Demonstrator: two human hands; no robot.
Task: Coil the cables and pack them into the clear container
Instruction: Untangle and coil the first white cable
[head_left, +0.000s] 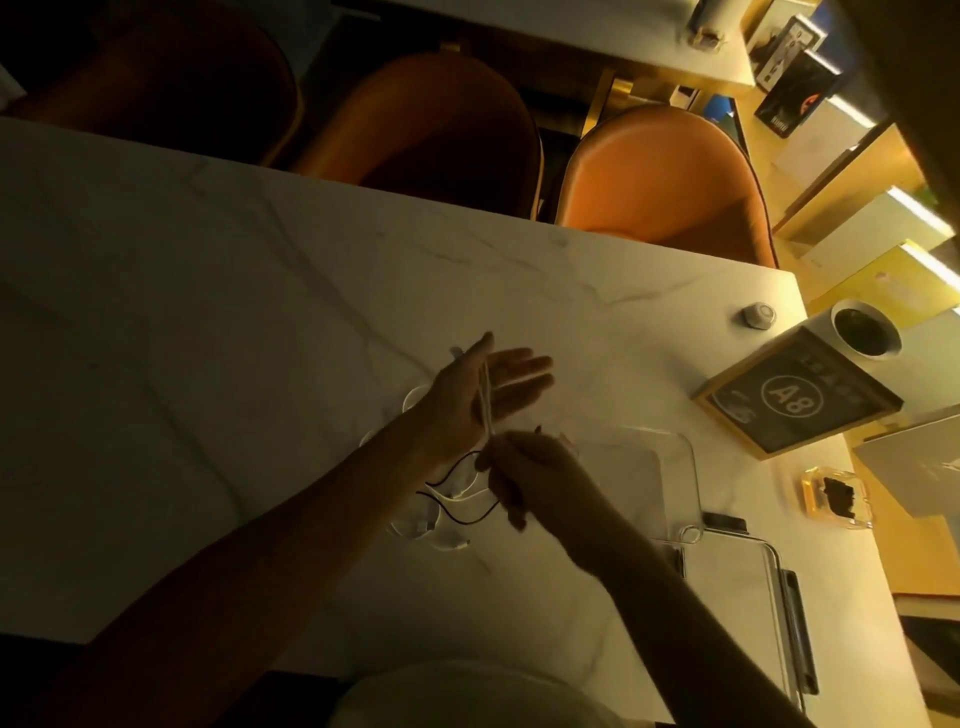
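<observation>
A white cable runs across the palm of my left hand, which is held flat with fingers straight above the marble table. My right hand pinches that cable just below the left wrist. More white cables and a thin black cable lie tangled on the table under my forearms. The clear container sits right of my right hand. Its clear lid with dark clips lies nearer the front edge.
A dark framed sign marked A8, a white cup, a small round white object and an amber ashtray stand at the table's right end. Orange chairs line the far side.
</observation>
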